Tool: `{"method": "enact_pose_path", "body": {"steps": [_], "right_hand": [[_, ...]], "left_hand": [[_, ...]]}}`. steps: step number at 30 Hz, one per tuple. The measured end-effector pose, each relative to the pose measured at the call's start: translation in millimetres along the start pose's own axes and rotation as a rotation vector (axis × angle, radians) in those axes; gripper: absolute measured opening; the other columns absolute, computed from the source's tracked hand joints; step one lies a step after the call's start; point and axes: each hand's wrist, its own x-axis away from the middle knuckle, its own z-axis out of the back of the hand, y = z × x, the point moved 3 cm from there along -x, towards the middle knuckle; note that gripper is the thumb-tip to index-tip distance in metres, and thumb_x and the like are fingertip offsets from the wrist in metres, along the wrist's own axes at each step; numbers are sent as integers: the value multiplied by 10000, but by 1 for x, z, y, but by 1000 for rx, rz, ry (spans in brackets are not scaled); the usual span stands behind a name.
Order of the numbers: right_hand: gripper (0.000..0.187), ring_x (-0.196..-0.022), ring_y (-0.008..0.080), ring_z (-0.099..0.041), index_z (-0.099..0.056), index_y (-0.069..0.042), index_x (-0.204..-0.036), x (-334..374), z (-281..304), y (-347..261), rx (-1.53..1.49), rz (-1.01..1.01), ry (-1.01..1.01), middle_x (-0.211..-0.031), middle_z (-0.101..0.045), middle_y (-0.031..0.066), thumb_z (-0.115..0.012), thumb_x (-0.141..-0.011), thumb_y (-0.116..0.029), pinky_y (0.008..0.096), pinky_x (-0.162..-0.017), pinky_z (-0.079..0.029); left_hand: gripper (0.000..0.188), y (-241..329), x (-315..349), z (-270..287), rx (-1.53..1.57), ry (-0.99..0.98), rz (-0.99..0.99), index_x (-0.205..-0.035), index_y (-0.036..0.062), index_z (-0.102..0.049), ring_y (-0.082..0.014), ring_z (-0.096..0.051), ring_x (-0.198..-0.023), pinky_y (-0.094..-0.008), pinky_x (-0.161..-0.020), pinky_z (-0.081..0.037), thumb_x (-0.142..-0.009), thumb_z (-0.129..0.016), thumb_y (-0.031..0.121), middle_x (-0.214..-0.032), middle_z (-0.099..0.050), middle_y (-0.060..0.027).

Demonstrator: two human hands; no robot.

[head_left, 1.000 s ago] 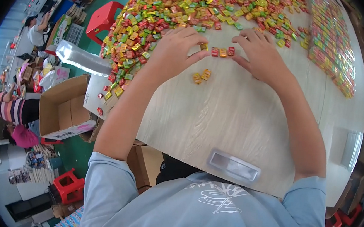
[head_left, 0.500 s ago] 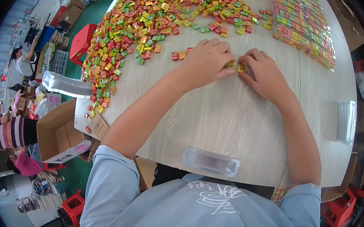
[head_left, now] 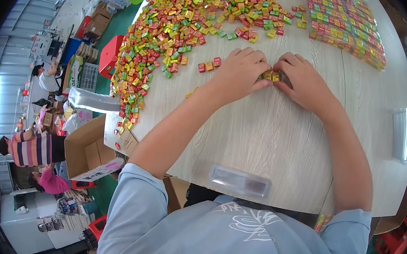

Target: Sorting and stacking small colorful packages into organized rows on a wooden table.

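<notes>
My left hand [head_left: 244,75] and my right hand [head_left: 304,83] almost meet over the pale wooden table [head_left: 257,127]. A short row of small yellow-wrapped candies [head_left: 271,75] is pinched between their fingertips. Its ends are hidden by the fingers, so I cannot tell how long the row is. Just left of my left hand, a few red and orange wrapped candies [head_left: 209,66] lie apart from the rest. Beyond both hands spreads a big heap of red, yellow, green and orange candies [head_left: 173,31].
Clear packs filled with candy rows [head_left: 343,25] stand at the far right. One empty clear plastic tray [head_left: 240,180] lies by the near edge, with more stacked trays [head_left: 402,135] at the right and others [head_left: 93,100] at the left. An open cardboard box [head_left: 91,148] stands left of the table.
My hands have come closer together, and the yellow candies between them show more plainly. The whole view has shifted slightly, moving the scene to the right.
</notes>
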Motion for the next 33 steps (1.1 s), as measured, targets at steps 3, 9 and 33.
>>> {"method": "enact_pose_path", "body": {"steps": [3, 9, 33], "right_hand": [[286, -1144, 331, -597, -643, -48, -1132, 1, 3, 3, 5, -8, -11, -1183, -627, 105, -756, -883, -131, 439, -1001, -496], [295, -1134, 316, -604, -650, -67, -1145, -2, 2, -6, -1, 51, 60, -1166, -635, 92, -760, -884, -150, 451, -1010, -481], [298, -1150, 309, -609, -682, -76, -1141, 8, 13, 10, 107, -39, -6, -1169, -637, 95, -780, -878, -178, 441, -1011, -482]], "left_hand": [[317, 1, 1, 0, 31, 16, -12, -1096, 96, -747, -277, -617, -1071, -435, -978, -478, -889, -793, 332, -1093, -663, -48], [311, -17, 16, 18, 20, 108, 3, -1101, 100, -744, -289, -624, -1053, -433, -944, -487, -898, -793, 331, -1082, -671, -59], [306, -1, 12, 4, -93, 47, -39, -1088, 130, -761, -239, -605, -1076, -411, -943, -491, -866, -805, 337, -1081, -649, -19]]}}
